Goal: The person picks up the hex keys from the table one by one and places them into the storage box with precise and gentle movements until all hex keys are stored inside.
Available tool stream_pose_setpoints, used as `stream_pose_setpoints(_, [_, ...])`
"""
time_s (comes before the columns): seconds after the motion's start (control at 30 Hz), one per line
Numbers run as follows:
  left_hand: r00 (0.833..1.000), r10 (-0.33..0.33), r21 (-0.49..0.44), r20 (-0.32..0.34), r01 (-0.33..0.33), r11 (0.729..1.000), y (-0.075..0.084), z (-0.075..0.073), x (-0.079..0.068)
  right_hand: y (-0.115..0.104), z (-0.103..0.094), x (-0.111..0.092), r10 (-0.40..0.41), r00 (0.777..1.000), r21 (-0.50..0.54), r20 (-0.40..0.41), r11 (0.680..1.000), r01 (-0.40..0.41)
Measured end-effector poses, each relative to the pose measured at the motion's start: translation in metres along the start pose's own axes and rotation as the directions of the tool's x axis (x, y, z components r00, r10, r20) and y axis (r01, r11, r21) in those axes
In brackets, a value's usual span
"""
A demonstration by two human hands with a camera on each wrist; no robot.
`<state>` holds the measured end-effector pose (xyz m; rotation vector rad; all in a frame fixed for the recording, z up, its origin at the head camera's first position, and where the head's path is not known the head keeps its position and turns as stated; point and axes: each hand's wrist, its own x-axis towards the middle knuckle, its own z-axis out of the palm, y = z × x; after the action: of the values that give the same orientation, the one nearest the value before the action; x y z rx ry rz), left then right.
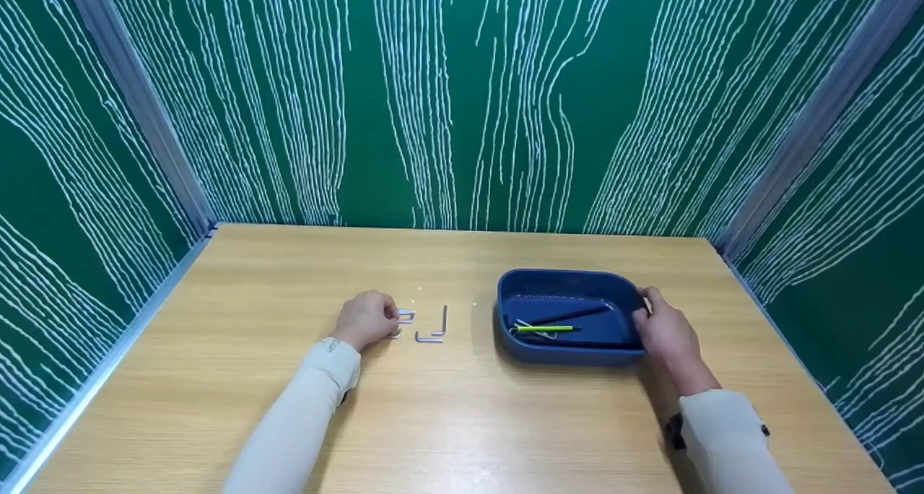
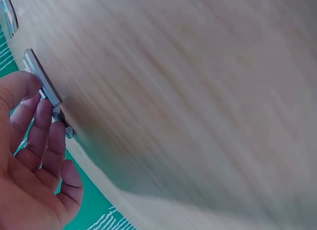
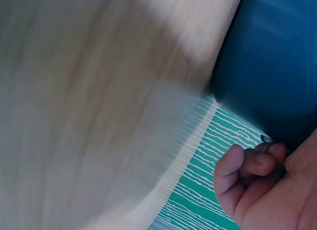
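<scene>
My left hand is low over the table among small L-shaped metal hex keys. In the left wrist view its thumb and fingertips pinch a hex key, with the ends of other keys close beside the fingers. Just right of that hand lie two more, one hex key pointing away and another lying crosswise. My right hand grips the right end of a dark blue open container, thumb over the rim. Inside it are a lime-green pen, dark slender sticks and some metal pieces.
A light wood table carries everything. Green panels with wavy white lines stand at the back and both sides, joined by grey corner posts.
</scene>
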<state>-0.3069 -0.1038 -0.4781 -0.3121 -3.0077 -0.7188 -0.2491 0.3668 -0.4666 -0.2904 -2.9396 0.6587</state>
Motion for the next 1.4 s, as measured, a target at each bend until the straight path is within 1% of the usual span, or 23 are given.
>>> stream_pose_setpoints(0.23, [1.0,-0.008,-0.02,0.008,0.008,1.0,-0.0009,0.0012,0.0021,0.0015,-0.001,0.0009,-0.003,1.0,-0.001,0.002,1.0,0.003])
stream_pose_setpoints(0.33, [1.0,0.002,-0.032,0.017,-0.001,0.999,-0.0021,0.0017,0.0024,0.0016,-0.0014,0.0008,-0.009,1.0,-0.001,0.003,1.0,0.009])
stream_pose_setpoints(0.47, [1.0,0.026,-0.033,0.016,-0.026,0.999,-0.0038,0.0025,0.0027,0.0012,-0.002,0.001,-0.014,1.0,0.006,0.007,1.0,0.014])
stream_pose_setpoints(0.67, [0.999,0.048,-0.012,0.019,-0.048,0.999,-0.0044,0.0037,0.0027,0.0013,-0.0023,0.0007,0.001,1.0,0.02,0.02,1.0,-0.002])
stream_pose_setpoints(0.9, [0.994,0.11,0.016,0.023,-0.11,0.994,-0.0079,0.0044,0.0011,-0.0005,-0.0008,-0.0021,-0.024,0.999,-0.004,-0.028,1.0,0.024])
stream_pose_setpoints(1.03, [0.992,0.129,0.031,0.012,-0.129,0.991,-0.0096,0.0035,0.0016,-0.0007,0.0,-0.0023,-0.014,1.0,0.005,-0.019,1.0,0.014])
stream_pose_setpoints(1.23, [0.994,0.106,0.027,-0.016,-0.106,0.994,-0.008,0.0015,0.0021,0.0005,-0.0003,-0.0017,-0.004,1.0,0.015,0.001,1.0,0.004])
stream_pose_setpoints(1.4, [0.997,0.078,0.014,-0.017,-0.078,0.997,-0.0058,0.0003,0.002,0.0,-0.0005,-0.0009,0.012,1.0,0.048,0.029,0.999,-0.013])
